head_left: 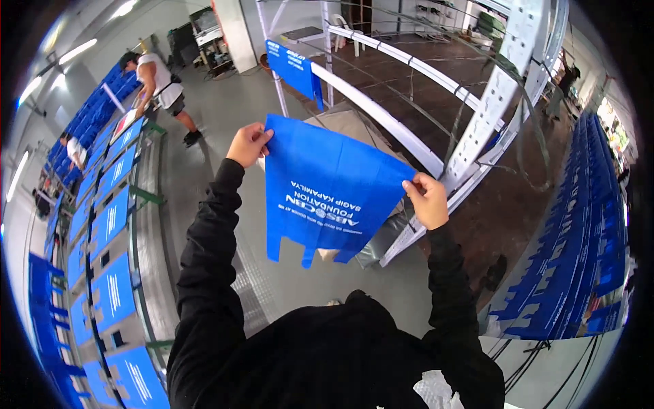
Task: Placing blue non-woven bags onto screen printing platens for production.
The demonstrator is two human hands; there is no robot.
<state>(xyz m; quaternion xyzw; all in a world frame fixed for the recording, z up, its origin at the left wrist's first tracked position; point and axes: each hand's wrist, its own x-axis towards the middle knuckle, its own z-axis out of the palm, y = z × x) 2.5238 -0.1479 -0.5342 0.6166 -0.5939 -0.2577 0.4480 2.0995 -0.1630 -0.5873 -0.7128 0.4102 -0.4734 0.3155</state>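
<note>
A flat blue fabric bag (320,170) with white print hangs spread out in front of me, its print upside down. My left hand (249,144) pinches its upper left corner, fingers closed. At the upper right corner, my right hand (428,200) grips the cloth between thumb and fingers. The cut-out handle strips dangle at the lower edge. Behind the bag, a beige covered bundle (354,126) is partly hidden.
A white perforated metal rack (487,95) rises at right, with loose cords. Another blue bag (291,71) hangs on its far end. Left, a long table (155,273) carries rows of blue bags; a person (153,80) leans over it. Hanging blue bags (569,232) line the right.
</note>
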